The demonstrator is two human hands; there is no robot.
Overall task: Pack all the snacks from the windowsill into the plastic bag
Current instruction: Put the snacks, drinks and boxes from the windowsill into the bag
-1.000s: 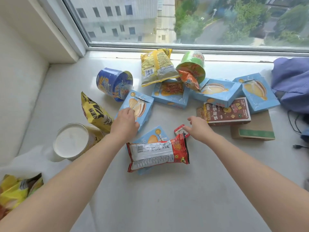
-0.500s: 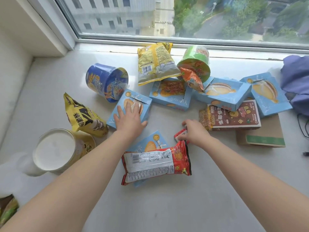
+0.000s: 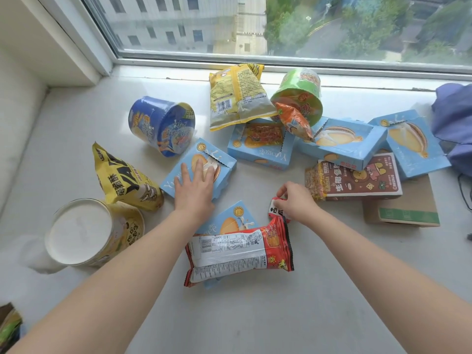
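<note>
Pick-up step, early in the packing: left hand (image 3: 194,192) flat, fingers straight, on blue box (image 3: 203,151); right hand (image 3: 296,203) pinching small red packet (image 3: 275,209) on windowsill (image 3: 255,315). Next: curl round box, lift both bagward.

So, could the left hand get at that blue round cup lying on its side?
Probably yes. The left hand lies flat on a light blue cardboard box, and the blue round cup lies just beyond it with nothing between.
</note>
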